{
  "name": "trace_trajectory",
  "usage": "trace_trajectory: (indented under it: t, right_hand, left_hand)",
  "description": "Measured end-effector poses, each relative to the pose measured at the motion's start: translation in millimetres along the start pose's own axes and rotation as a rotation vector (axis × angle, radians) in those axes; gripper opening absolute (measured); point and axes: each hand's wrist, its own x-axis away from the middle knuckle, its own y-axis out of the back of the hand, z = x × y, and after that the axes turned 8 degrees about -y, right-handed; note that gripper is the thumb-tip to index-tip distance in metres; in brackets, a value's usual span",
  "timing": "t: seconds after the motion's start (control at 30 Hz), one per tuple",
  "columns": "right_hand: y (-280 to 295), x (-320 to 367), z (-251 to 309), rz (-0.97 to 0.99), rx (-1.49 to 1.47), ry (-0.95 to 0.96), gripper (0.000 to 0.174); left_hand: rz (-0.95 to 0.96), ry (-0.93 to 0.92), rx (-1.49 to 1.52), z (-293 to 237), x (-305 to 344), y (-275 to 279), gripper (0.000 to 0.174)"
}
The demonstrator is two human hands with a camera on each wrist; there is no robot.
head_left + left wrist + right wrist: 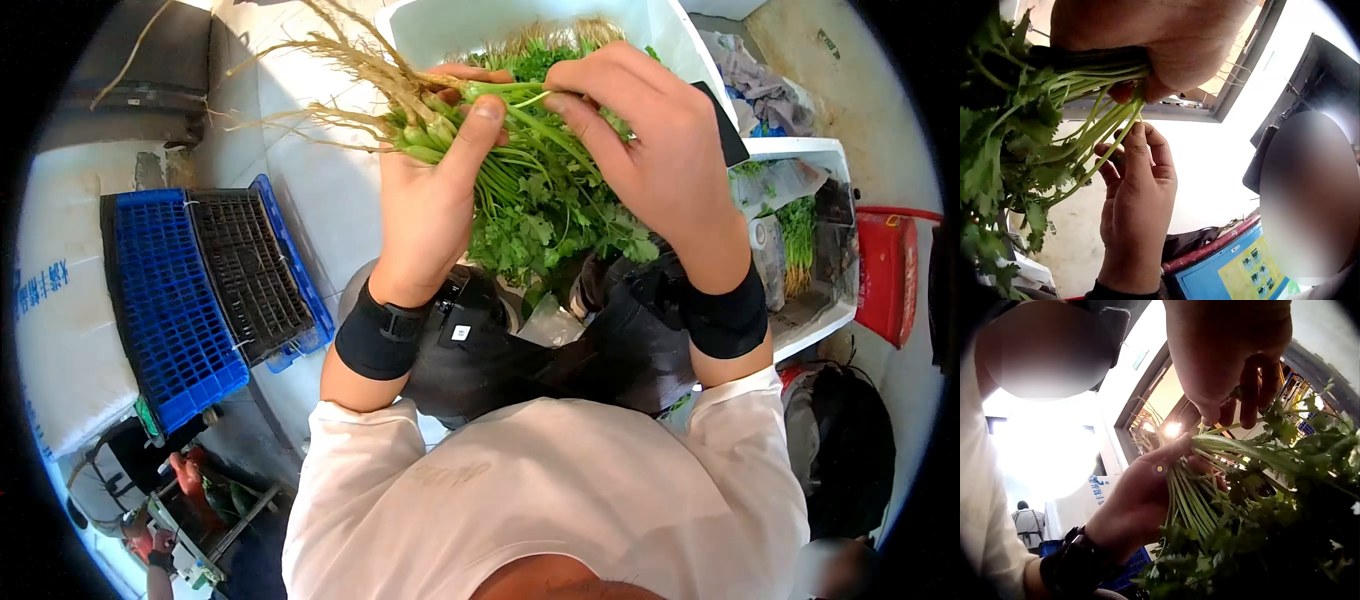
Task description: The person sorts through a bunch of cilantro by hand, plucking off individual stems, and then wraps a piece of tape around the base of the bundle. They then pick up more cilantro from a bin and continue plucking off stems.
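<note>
Head view puts the leafy bunch at twelve o'clock, your left hand gripping its stem bases, your right hand at one o'clock pinching a thin stem; it should feel light and bruise easily, so hold near the roots.

Grips a bunch of leafy green herbs in the left hand — with stringy tan roots splayed to the left, slender green stems, and frilly leaves drooping to the right. Pinches a thin pale stem with the right hand.
</note>
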Motion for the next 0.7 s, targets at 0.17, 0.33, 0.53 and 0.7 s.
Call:
trace_trajectory:
  t: [0.17,0.33,0.53,0.7]
  right_hand:
    - [7,1,-1,-0.016,0.025,0.007,0.012]
    - [7,-1,3,-0.037,-0.019,0.036,0.011]
    - [15,-3,3,-0.233,-0.197,-0.124,0.007]
    - [38,-2,6,0.082,0.005,-0.048,0.014]
  left_hand:
    - [0.065,-0.060,-0.217,2,5,-5,0.020]
    - [0.106,0.004,-0.343,-5,10,-9,0.017]
    - [0.284,0.026,-0.300,-4,13,-9,0.017]
    - [0.006,0.026,-0.179,-12,4,7,0.022]
